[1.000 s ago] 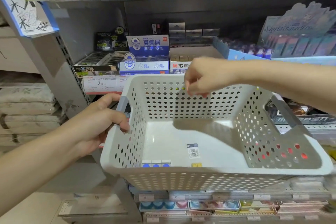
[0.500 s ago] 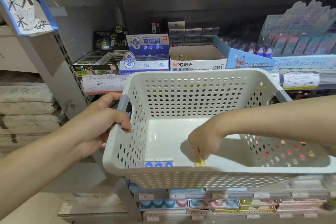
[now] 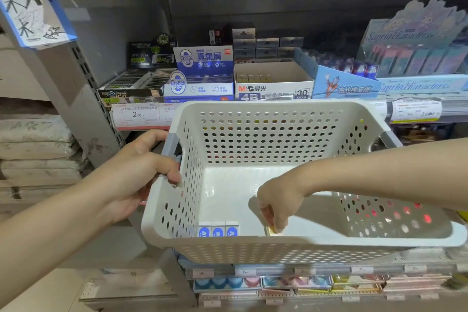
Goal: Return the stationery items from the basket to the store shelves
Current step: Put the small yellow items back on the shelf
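Pinching a yellow eraser (image 3: 271, 230) beside three blue erasers (image 3: 218, 229), right grip (image 3: 274, 206); left grip (image 3: 136, 172) holds basket (image 3: 278, 248).

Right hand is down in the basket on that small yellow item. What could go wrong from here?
1. The right hand pinches the small yellow item only at the fingertips, hard against the near wall of the basket; it could slip out on the lift.
2. The three blue-and-white erasers stand close beside it and could be knocked over.
3. Only the left hand holds the basket, by one side, so it might tip.
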The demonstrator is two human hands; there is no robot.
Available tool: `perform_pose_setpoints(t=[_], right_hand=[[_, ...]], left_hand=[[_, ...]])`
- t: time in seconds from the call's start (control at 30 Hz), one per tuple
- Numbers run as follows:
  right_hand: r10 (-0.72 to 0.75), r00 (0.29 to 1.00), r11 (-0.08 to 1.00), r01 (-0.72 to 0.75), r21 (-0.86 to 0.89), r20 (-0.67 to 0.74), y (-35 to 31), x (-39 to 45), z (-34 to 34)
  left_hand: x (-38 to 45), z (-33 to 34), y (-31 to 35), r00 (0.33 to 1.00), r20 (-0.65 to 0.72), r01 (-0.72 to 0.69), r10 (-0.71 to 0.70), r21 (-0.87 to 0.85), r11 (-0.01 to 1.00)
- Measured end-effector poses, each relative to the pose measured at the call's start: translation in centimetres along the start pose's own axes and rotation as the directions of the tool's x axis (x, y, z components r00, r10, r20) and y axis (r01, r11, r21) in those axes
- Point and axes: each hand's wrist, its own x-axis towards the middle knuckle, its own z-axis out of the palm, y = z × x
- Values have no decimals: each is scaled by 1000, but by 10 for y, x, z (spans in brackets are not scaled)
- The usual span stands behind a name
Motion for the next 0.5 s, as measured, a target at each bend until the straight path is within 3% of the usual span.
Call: perform_pose_setpoints(t=[0.27,0.4,0.5], right_hand=[[-88,996,995,88,35,9,-3,-3,0],[-91,987,991,103,82,-134,-5,-25,-24],[-121,956,953,188,239,-269,-1,-44,-43]], left_hand=[[-2,0,0,1000,-10,19,-19,47,999],[-3,-1,1,1000,-1,25,-25,34,999],[-5,-1,1,1000,-10,19,-19,32,999]])
